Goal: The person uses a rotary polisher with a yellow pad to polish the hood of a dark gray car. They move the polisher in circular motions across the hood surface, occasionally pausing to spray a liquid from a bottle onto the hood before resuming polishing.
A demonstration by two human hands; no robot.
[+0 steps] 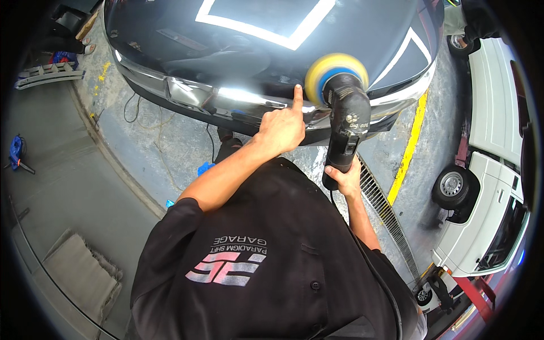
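In head view, the right hand (349, 178) wraps its fingers around the polisher (346, 105), long axis toward 12 o'clock, over the car (249, 54). The left hand (284, 127), one finger stretched, holds nothing visible; the yellow pad (313, 76) is near, at that fingertip's 3 o'clock.

Glossy dark car panel (243, 63), shiny metallic trim (243, 95), black plastic polisher (348, 110), rough floor (113, 105)

The one view looks down from the wearer's head through a wide, upright fisheye, facing forward over the shirt (283, 226) to the car (249, 68). The shirt sits nearest, filling the lower middle; left hand (283, 127) and right hand (348, 177) come just beyond. Floor (136, 147) and a truck (493, 130) curve toward the dark rim.
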